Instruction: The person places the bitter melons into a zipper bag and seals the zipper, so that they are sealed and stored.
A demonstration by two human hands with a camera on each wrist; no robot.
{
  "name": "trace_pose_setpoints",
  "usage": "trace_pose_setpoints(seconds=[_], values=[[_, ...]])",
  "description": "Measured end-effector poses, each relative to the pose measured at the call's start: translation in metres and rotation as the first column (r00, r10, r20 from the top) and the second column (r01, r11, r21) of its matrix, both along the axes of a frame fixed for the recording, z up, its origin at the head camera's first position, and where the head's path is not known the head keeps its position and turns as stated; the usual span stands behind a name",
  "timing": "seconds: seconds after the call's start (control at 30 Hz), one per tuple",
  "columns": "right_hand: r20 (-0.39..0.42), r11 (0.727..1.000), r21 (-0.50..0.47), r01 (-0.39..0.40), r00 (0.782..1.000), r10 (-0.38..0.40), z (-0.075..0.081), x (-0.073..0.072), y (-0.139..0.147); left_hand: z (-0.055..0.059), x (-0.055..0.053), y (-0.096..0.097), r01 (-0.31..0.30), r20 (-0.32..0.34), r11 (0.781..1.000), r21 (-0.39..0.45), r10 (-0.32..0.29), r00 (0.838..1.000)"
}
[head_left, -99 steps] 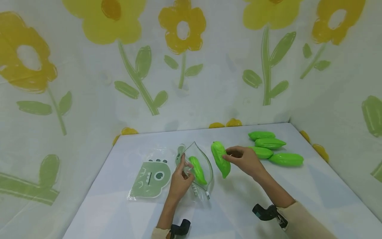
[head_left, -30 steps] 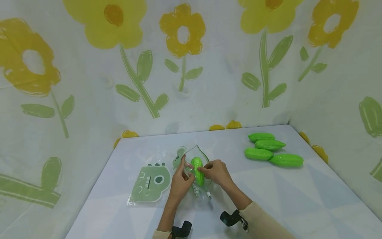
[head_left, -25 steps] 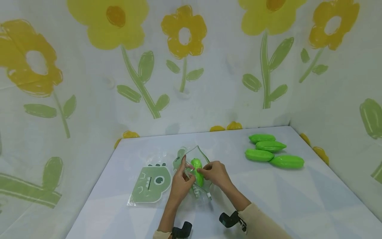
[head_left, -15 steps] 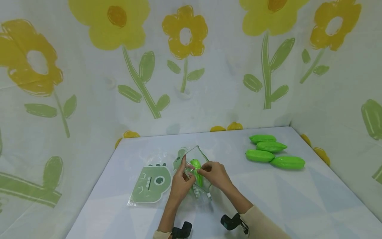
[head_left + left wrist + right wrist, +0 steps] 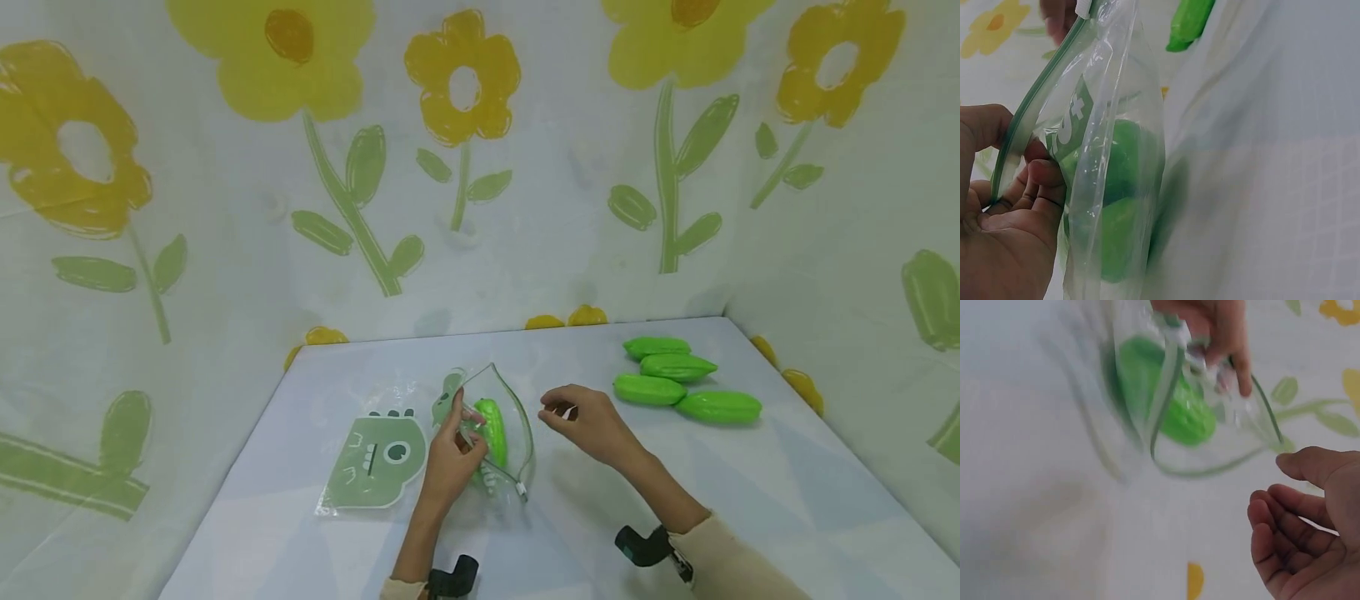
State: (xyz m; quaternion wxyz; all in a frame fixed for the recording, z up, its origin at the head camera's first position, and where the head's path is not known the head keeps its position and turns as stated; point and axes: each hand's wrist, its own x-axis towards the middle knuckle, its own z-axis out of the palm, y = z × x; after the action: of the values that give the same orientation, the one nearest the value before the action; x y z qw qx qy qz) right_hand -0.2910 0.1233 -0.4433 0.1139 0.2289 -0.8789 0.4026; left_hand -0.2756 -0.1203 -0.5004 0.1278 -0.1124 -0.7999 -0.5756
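My left hand [image 5: 450, 462] pinches the edge of a clear zip bag [image 5: 530, 442] with green dinosaur print, its mouth spread wide with a white slider at the near end. Inside lies a bright green, cucumber-shaped toy vegetable [image 5: 492, 433]. In the left wrist view two green pieces [image 5: 1124, 159] show through the plastic, stacked. My right hand [image 5: 592, 421] hovers to the right of the bag, apart from it and holding nothing. Its fingers are loosely bent, with the thumb apart, in the right wrist view.
Several matching green toy vegetables [image 5: 718, 407] lie grouped at the table's back right. A flat bag with a dinosaur face [image 5: 375, 462] lies left of my left hand. Flower-printed sheets [image 5: 555, 208] stand behind and beside the white table [image 5: 645, 500].
My right hand carried a green toy vegetable from the right to the bag, let go of it inside, and drew back to the right. My left hand kept holding the bag.
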Motion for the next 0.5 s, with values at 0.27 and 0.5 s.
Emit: trace_pose_setpoints(seconds=[0.27, 0.5], values=[[-0.104, 0.988, 0.114, 0.106, 0.990, -0.094, 0.004, -0.009, 0.062, 0.000, -0.001, 0.003, 0.016, 0.001, 1.000, 0.019, -0.016, 1.000], [-0.125, 0.966, 0.208, 0.153, 0.984, -0.129, -0.001, -0.017, 0.099, -0.003, -0.001, 0.002, 0.019, -0.004, 0.999, 0.041, -0.019, 1.000]])
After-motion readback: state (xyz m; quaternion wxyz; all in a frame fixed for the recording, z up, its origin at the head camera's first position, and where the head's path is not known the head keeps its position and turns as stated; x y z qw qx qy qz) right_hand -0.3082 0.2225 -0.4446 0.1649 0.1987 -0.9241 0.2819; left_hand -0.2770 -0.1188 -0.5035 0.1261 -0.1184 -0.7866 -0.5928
